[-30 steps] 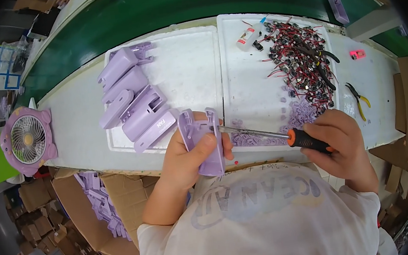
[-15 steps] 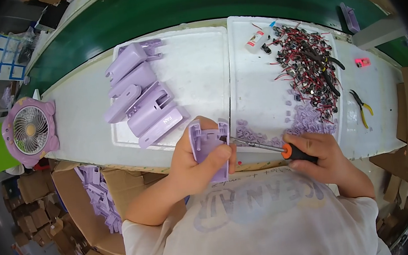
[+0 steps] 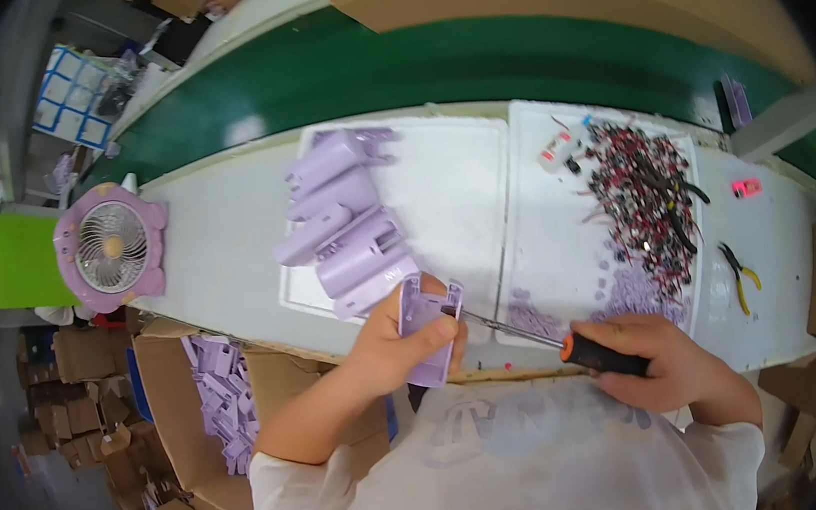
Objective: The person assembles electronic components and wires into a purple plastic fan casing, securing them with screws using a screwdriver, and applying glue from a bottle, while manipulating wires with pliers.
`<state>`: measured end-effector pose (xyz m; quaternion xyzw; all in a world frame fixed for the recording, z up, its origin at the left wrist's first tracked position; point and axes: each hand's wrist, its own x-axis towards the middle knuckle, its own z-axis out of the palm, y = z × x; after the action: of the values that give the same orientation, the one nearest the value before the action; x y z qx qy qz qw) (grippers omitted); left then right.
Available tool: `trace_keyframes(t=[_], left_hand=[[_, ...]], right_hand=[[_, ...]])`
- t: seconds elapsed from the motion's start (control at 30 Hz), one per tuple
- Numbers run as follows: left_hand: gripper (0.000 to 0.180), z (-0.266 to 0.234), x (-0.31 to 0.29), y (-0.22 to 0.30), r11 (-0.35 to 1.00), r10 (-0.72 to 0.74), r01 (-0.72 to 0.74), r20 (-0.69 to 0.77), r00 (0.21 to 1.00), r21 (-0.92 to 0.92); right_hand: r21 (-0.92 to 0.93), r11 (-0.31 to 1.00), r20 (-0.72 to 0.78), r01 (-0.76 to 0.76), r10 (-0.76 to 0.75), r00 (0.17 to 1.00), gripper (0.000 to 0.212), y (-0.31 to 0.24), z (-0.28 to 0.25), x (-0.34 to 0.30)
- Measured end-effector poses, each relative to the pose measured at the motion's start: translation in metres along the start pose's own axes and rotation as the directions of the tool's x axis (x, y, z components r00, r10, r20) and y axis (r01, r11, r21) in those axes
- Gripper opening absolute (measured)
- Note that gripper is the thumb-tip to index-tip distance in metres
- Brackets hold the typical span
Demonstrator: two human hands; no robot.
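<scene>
My left hand (image 3: 400, 345) grips a flat purple plastic housing part (image 3: 430, 325), held upright at the table's front edge. My right hand (image 3: 654, 365) holds a screwdriver (image 3: 580, 349) with an orange and black handle; its metal shaft reaches left and its tip meets the top right corner of the purple part. Several more purple housing parts (image 3: 349, 223) lie in a pile on a white tray (image 3: 461, 188) just beyond my left hand.
A second white tray (image 3: 553, 248) on the right holds a heap of red and black wired components (image 3: 645, 196) and small purple pieces (image 3: 634, 295). Yellow-handled pliers (image 3: 740, 274) lie far right. A pink desk fan (image 3: 111, 246) stands left. Cardboard boxes with purple parts (image 3: 223, 395) sit below the table. A green conveyor belt (image 3: 426, 61) runs behind.
Both hands have shifted slightly toward the table; the purple part stays in my left hand and the screwdriver tip stays against it.
</scene>
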<state>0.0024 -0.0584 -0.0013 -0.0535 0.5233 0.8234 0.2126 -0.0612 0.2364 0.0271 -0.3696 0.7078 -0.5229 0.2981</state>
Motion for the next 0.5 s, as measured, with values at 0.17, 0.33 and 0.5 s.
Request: trace_keyframes(t=[0.17, 0.33, 0.5], left_hand=[[0.022, 0.011, -0.009, -0.004, 1.0, 0.007, -0.007, -0.071, 0.997, -0.009], [0.017, 0.021, -0.007, -0.012, 0.982, 0.191, -0.19, -0.043, 0.981, 0.015], [0.022, 0.021, -0.007, -0.019, 0.977, 0.215, -0.213, -0.087, 0.973, 0.03]], right_hand=[[0.156, 0.987, 0.038, 0.033, -0.04, 0.998, 0.052, 0.008, 0.0, -0.004], [0.156, 0.988, -0.064, 0.013, -0.003, 0.998, 0.046, 0.014, 0.016, -0.007], [0.148, 0.988, -0.08, -0.041, 0.053, 0.995, 0.044, 0.005, 0.021, -0.006]])
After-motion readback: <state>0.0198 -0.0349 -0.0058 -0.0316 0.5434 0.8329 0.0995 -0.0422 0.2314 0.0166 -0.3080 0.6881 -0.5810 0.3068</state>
